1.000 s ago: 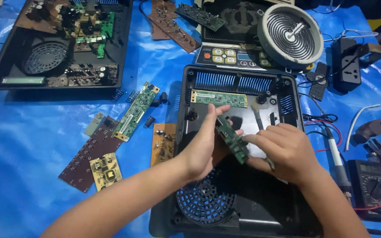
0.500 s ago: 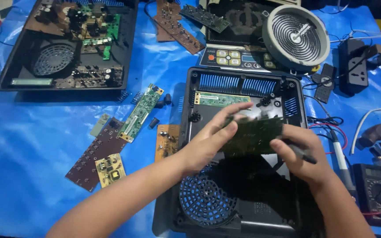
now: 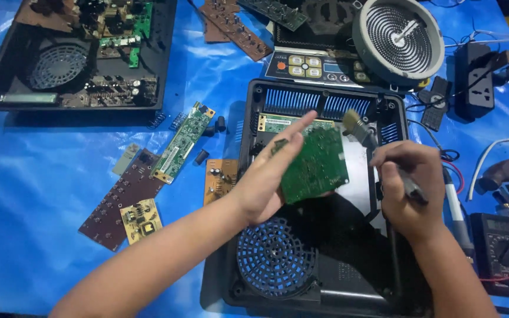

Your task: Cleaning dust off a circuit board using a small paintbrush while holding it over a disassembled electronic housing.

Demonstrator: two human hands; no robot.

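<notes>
My left hand holds a green circuit board by its edge, fingers stretched flat along it with the solder side turned up, above the open black cooker housing on the blue tarpaulin. My right hand is closed around the dark handle of a small brush, whose pale bristles sit just beside the board's upper right corner. As I judge it, the strip-down is well along: the board is out of the housing and being brushed, while a narrow green board is seated below the blue vent slats, and the blue fan grille is in place near me. Nothing is reassembled. Left of the housing lie an orange-brown board, a long green board, a brown strip board and a small yellow board. A second opened housing full of parts sits far left. Beyond, a round coil heater rests beside a control panel with pale square buttons and a red dot; its print is too small to make out. At right are a black socket block, a soldering iron and a multimeter.
</notes>
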